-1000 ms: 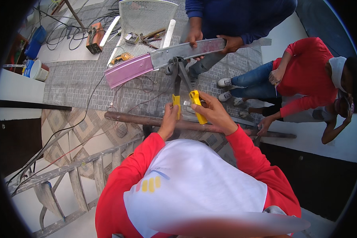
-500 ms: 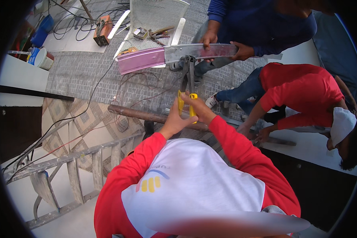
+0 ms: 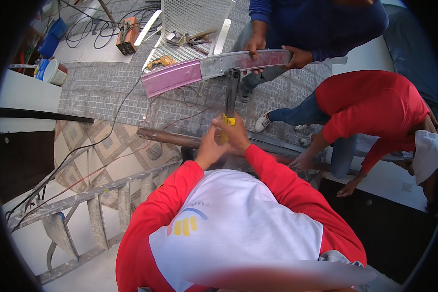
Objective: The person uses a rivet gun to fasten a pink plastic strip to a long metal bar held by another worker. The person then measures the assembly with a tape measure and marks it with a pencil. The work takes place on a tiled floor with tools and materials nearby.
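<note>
My left hand (image 3: 209,147) and my right hand (image 3: 237,136) are pressed together around the yellow handles (image 3: 227,120) of a long metal cutter (image 3: 231,90). Its jaws reach up to a long curved metal strip (image 3: 228,62), which has pink film (image 3: 173,78) on its left part. A person in a blue top holds that strip with one hand (image 3: 254,48) near the jaws and the other hand (image 3: 297,57) at its right end. My red sleeves run back to the white shirt below.
A person in a red top (image 3: 370,107) crouches at right, hands on the ground. A rusty pipe (image 3: 170,137) lies across under my hands. An aluminium ladder (image 3: 97,194) lies lower left. A white perforated sheet (image 3: 192,19), an orange device (image 3: 127,36), cables and a bucket (image 3: 53,72) sit farther off.
The yellow handles, spread apart a second ago, are squeezed together, and my two hands have closed in on each other. The crouching person has bent further down.
</note>
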`<action>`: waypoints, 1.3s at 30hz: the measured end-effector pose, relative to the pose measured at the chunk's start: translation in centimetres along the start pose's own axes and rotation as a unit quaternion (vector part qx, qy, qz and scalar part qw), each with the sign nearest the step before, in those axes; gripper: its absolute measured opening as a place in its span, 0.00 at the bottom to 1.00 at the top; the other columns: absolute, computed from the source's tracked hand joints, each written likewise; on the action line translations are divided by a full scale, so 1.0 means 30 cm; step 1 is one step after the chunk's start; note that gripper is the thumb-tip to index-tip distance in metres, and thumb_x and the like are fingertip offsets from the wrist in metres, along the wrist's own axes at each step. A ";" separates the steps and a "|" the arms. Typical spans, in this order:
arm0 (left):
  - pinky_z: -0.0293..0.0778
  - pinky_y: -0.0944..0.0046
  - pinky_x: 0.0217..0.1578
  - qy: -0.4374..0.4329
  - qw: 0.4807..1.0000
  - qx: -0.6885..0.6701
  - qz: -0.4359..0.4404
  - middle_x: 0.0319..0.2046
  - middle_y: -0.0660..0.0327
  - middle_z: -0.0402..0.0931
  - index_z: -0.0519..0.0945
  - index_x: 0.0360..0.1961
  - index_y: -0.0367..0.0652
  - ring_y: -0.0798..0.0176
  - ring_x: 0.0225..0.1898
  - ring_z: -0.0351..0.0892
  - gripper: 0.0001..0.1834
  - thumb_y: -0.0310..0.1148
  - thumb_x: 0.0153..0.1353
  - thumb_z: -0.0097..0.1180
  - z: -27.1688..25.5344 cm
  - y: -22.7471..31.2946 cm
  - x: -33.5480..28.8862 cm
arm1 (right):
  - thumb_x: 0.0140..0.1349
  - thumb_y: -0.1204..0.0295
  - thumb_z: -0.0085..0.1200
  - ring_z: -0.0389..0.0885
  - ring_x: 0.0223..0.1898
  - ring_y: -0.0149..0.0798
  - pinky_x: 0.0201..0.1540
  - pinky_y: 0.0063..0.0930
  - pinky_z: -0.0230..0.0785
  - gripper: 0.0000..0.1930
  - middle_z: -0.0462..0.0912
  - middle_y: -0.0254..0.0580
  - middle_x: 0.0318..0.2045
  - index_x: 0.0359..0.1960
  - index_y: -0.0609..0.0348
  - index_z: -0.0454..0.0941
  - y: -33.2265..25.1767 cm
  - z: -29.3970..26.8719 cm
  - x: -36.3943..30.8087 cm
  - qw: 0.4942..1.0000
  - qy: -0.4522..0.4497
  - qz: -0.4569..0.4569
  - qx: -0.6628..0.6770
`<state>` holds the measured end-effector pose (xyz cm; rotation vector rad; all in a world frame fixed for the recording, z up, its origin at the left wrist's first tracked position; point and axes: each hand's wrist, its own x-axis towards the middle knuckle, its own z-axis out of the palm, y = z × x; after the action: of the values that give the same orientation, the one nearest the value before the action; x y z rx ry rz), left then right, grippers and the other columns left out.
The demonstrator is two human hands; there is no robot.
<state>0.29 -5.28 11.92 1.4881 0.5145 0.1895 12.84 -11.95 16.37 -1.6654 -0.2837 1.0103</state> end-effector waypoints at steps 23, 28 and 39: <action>0.74 0.49 0.42 -0.018 0.928 0.315 0.195 0.43 0.48 0.74 0.74 0.55 0.37 0.40 0.42 0.78 0.23 0.38 0.65 0.64 -0.077 0.438 -0.139 | 0.63 0.82 0.56 0.78 0.51 0.34 0.60 0.32 0.70 0.25 0.77 0.35 0.46 0.63 0.60 0.69 0.049 -0.167 -0.121 0.962 -0.084 -0.254 -0.055; 0.75 0.55 0.40 -0.008 0.974 0.203 0.105 0.39 0.50 0.76 0.78 0.50 0.37 0.49 0.39 0.80 0.17 0.35 0.66 0.62 -0.218 0.420 -0.235 | 0.59 0.86 0.51 0.78 0.50 0.38 0.58 0.36 0.70 0.27 0.77 0.37 0.46 0.62 0.57 0.67 -0.043 -0.161 -0.100 0.923 -0.128 -0.105 0.347; 0.78 0.44 0.47 0.020 0.847 0.516 -0.128 0.42 0.40 0.81 0.79 0.49 0.32 0.35 0.46 0.82 0.15 0.27 0.62 0.56 -0.405 -0.079 -0.742 | 0.71 0.80 0.53 0.78 0.55 0.31 0.63 0.31 0.67 0.16 0.80 0.35 0.50 0.59 0.57 0.74 -0.062 -0.348 -0.084 0.969 -0.080 -0.215 0.087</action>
<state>-25.06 -4.11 14.30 2.4346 0.9226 -0.3359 19.54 -19.98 19.42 -1.2906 -0.6183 0.8129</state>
